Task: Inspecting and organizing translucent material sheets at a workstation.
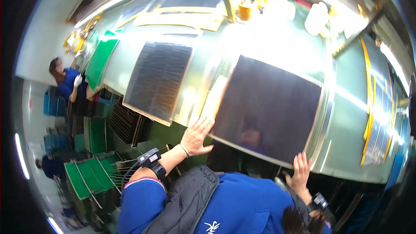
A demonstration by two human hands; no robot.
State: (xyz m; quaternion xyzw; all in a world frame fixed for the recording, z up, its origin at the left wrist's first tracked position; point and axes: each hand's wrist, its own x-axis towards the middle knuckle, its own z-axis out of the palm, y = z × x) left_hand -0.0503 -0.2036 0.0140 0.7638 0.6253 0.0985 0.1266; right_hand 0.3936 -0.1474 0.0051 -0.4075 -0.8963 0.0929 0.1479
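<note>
In front of me a large dark panel (pixel 268 108) with a thin pale copper-toned edge lies on the bright glass-like table, its near edge at the table's front. My left hand (pixel 197 138) rests at the panel's near left corner, fingers stretched out and thumb apart. At the near right corner, my right hand (pixel 299 172) touches the edge with its fingers extended upward and the thumb spread. Neither hand wraps round anything. A dark reflection shows on the panel's smooth face.
Left of it lies a second dark panel (pixel 159 80). Beyond, a person (pixel 69 80) handles a green board (pixel 103 58). Racks with green boards (pixel 91 175) stand at lower left. A yellow-edged striped screen (pixel 379 121) leans at right; an orange-brown container (pixel 245 12) sits at the back.
</note>
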